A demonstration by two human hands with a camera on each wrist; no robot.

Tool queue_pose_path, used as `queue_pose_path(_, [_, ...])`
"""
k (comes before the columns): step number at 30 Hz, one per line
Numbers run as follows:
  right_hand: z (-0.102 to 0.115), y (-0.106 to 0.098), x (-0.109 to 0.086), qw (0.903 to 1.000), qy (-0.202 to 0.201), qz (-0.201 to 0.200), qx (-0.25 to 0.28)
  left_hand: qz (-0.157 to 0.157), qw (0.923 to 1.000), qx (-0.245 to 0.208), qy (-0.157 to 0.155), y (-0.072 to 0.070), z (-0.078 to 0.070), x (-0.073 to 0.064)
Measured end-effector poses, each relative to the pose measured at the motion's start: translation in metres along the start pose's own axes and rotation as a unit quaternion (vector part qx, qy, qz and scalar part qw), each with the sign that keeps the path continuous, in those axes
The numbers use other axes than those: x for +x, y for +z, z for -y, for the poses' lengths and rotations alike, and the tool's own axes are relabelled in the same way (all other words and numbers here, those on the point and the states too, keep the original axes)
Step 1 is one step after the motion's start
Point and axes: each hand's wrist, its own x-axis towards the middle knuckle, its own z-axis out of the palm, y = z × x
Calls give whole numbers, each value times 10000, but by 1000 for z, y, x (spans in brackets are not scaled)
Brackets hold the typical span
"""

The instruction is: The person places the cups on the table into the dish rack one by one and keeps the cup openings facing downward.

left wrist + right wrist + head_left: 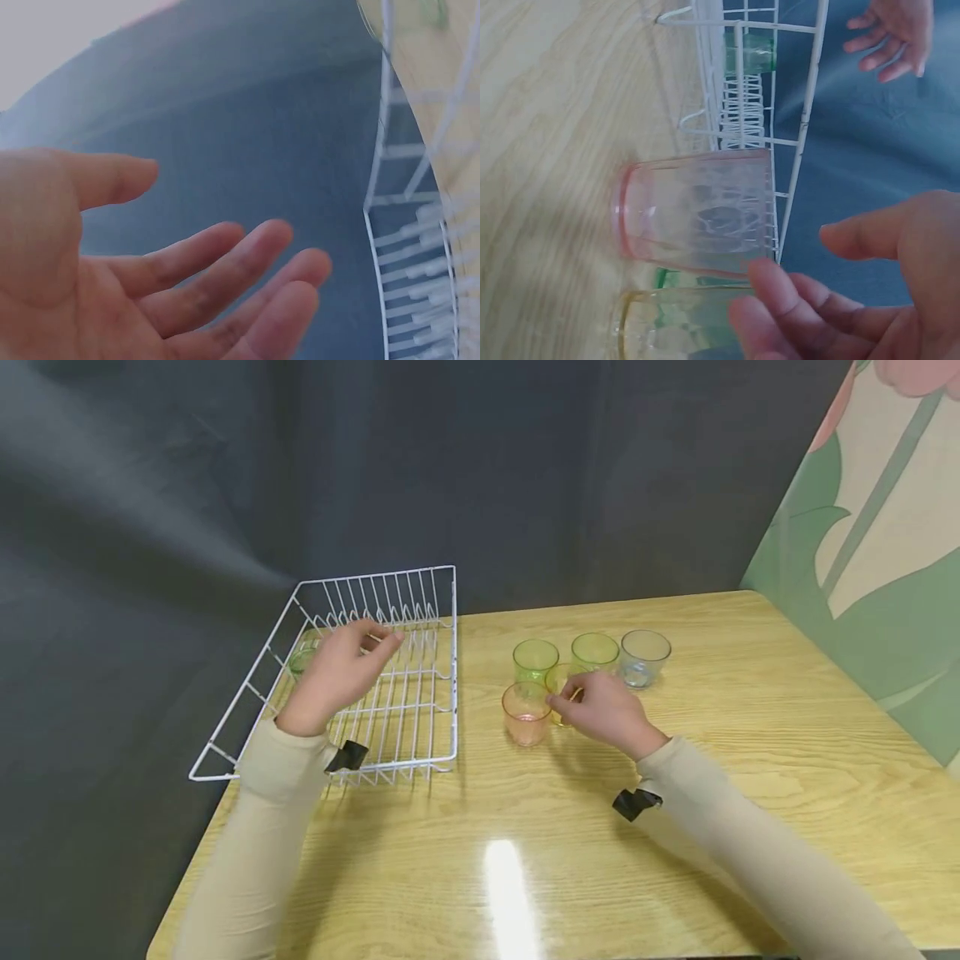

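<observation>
My right hand (603, 710) hovers at the rims of a pink glass (527, 718) and a yellow glass (561, 677) on the table. In the right wrist view its fingertips overlap the pink glass's rim, while the thumb stands apart from them with a gap between. Over the white wire dish rack (455, 693) hangs my left hand (341, 672), its fingers loosely bent around nothing. A green glass (302, 662) sits in the rack's left part, partly hidden by that hand.
Behind the pink and yellow glasses stand two green glasses (536, 658) (595, 649) and a clear bluish glass (643, 662). The wooden table (600, 877) meets a dark curtain (525, 485) at the back. A wall with painted flowers (862, 577) rises on the right.
</observation>
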Motion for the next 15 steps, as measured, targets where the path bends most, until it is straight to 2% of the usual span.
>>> queue_pose_path(4, [2, 5, 1, 9986, 287, 355, -266, 68, 9995, -119, 298, 12, -12, -10])
queue_pose_path(9, [3, 11, 4, 9957, 494, 714, -312, 58, 9977, -429, 526, 17, -23, -18])
queue_pose_path(12, [4, 14, 7, 9953, 538, 787, -167, 104, 9968, -558, 563, 17, -26, -20])
queue_pose_path(15, [4, 18, 11, 9947, 543, 857, 189, 175, 9964, -628, 545, 18, -26, -22])
